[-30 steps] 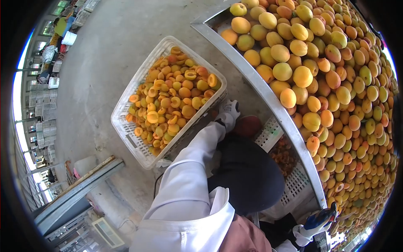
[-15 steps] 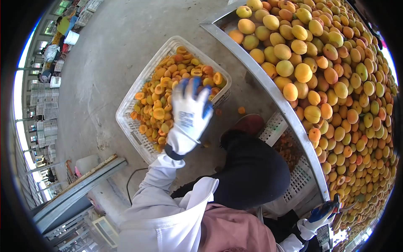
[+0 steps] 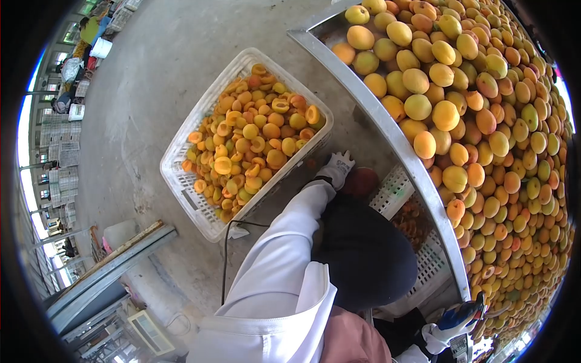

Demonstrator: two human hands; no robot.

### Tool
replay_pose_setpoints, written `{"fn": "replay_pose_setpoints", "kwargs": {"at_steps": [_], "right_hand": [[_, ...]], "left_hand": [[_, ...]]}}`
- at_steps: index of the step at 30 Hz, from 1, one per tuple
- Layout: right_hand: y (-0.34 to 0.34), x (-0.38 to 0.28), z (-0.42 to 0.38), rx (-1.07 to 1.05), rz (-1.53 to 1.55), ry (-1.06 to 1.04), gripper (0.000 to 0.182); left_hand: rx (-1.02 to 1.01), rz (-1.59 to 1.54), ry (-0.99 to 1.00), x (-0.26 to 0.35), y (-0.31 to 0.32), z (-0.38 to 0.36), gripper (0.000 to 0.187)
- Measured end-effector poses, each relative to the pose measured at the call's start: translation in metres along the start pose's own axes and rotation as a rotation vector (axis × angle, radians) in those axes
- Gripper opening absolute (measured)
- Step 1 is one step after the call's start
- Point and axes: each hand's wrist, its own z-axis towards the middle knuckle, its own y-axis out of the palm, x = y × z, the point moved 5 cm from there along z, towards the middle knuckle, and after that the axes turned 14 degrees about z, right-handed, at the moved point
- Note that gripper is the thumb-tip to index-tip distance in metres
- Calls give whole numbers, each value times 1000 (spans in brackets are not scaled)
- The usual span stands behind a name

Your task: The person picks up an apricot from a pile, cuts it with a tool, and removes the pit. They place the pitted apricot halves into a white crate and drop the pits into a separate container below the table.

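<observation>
My left hand [image 3: 340,168], in a white glove with print on its back, reaches low between the white crate and the dark red shoe [image 3: 363,181]. Its fingers are spread, and the spot beneath them is hidden. The crate [image 3: 195,213] stands on the floor, heaped with halved apricots [image 3: 242,145]. At the lower right, my right hand [image 3: 457,316] wears a white and blue glove by the metal table's edge. It is closed round a small dark tool [image 3: 480,300] with a thin metal end, whose exact kind I cannot make out.
Whole apricots [image 3: 445,115] cover the metal-rimmed table [image 3: 387,121] on the right. Beneath it stands a slotted crate [image 3: 426,266] with dark scraps. A metal frame [image 3: 109,275] lies at lower left. Stacked crates [image 3: 60,151] and a person [image 3: 91,30] are at far left.
My left hand has moved from above the apricot halves to the floor right of the crate, over where a small orange piece lay. My right hand has shifted slightly and keeps its tool.
</observation>
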Motion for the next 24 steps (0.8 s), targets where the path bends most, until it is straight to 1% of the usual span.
{"fn": "replay_pose_setpoints", "kwargs": {"at_steps": [1,3,4,5,6,7,8,9,10,11,12,13,14,15,16,17,18,19,20,21,22,23,24], "right_hand": [[12,-8,-3,60,14,7,44],[12,-9,-5,74,8,-3,43],[11,-8,-5,95,7,-18,43],[13,-6,-3,98,7,-16,43],[13,-6,-3,137,-28,-68,42],[12,-7,-4,176,-62,-118,42],[5,-6,-4,178,-62,-111,42],[-1,-2,-3,131,-13,-41,42],[-3,2,-2,82,38,29,42],[5,-5,-2,-38,-209,-222,43],[-9,-1,1,-41,-206,-223,43],[-36,14,5,-77,-108,-48,46],[-50,25,6,-114,-12,130,49],[-38,24,5,-120,-14,133,49],[-13,9,4,-101,-114,-44,47],[2,-4,2,-80,-211,-222,46],[4,-5,2,-83,-210,-219,46],[2,-3,2,-19,-139,-155,46],[-1,-1,2,44,-67,-90,46],[0,-1,1,44,-63,-88,46],[0,2,0,73,-13,-49,46],[-1,3,-1,102,35,-10,46],[2,0,-2,100,36,-5,46]], "left_hand": [[-8,-3,2,2,-3,-8,57],[59,77,-12,3,-14,-26,53],[60,79,-11,2,-14,-31,53],[48,28,-50,-3,-12,-38,58],[32,-21,-88,-8,-9,-47,62],[27,-15,-85,-11,-10,-61,62],[-9,-44,-158,-20,-11,-77,73],[-41,-73,-232,-28,-10,-90,83],[-42,-68,-235,-33,2,-95,83],[-58,-193,-348,-43,22,-97,78],[-74,-320,-462,-50,35,-101,73],[-73,-323,-464,-50,37,-107,73],[53,-308,-481,-50,31,-115,73],[177,-292,-498,-51,27,-122,73],[169,-293,-503,-51,29,-120,73],[119,-332,-499,-52,33,-111,72],[72,-370,-493,-51,37,-105,70],[71,-367,-496,-52,40,-105,70],[129,-347,-480,-53,40,-105,69],[188,-327,-464,-54,41,-104,69],[190,-323,-467,-55,54,-98,69],[229,-394,-432,-53,67,-92,66],[266,-465,-397,-52,62,-96,64]]}}
